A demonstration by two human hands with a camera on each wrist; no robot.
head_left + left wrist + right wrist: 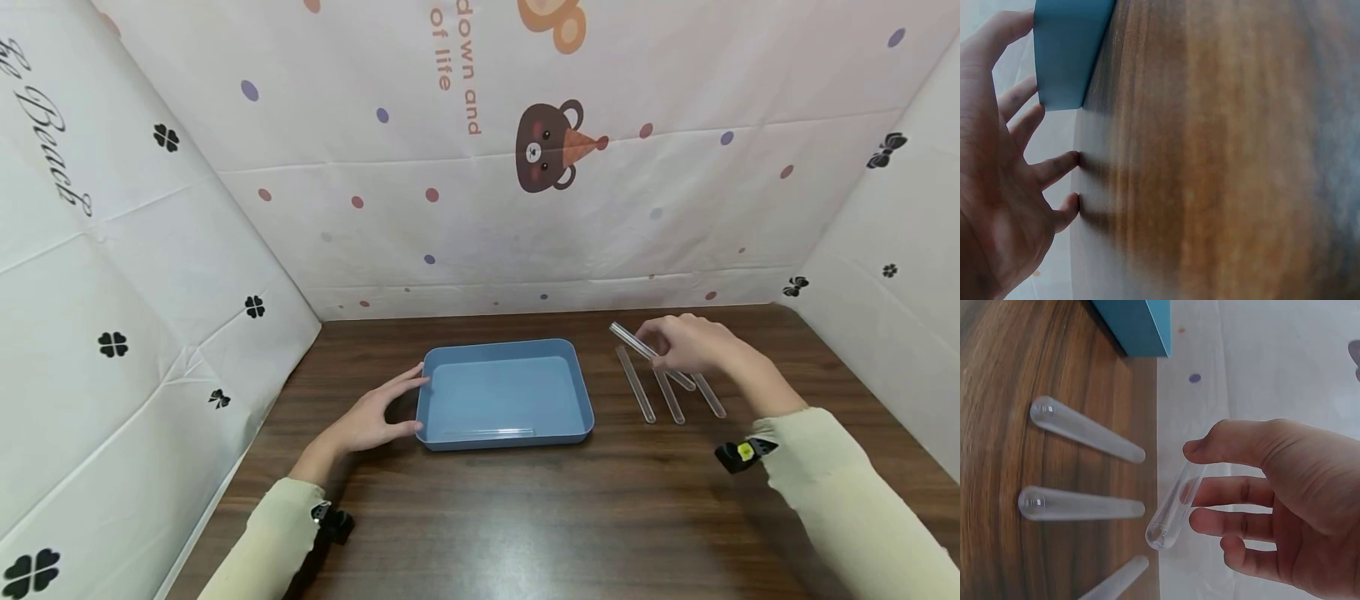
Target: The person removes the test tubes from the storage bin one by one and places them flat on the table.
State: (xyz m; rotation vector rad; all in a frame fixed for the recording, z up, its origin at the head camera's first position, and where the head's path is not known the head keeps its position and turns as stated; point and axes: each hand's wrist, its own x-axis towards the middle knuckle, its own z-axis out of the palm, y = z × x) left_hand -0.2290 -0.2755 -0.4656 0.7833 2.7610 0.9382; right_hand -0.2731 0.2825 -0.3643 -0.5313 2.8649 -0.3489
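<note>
My right hand [688, 343] pinches a clear test tube [1172, 515] between thumb and fingers, lifted off the table at a slant. Below it lie three more clear test tubes: a left one [636, 385], a middle one [669, 397] and a right one [709, 397]. In the right wrist view, the rounded ends of two lying tubes show plainly. A blue rectangular tray [506, 348] sits left of the tubes, and one clear tube [491, 434] lies along its front wall inside. My left hand [371, 419] touches the tray's left side with spread fingers and thumb.
The dark wooden table [480, 517] runs up to a white printed cloth backdrop [465, 233] behind the tray. Similar cloth walls stand at the left [135, 400] and right [885, 333]. Black cameras are strapped to both wrists.
</note>
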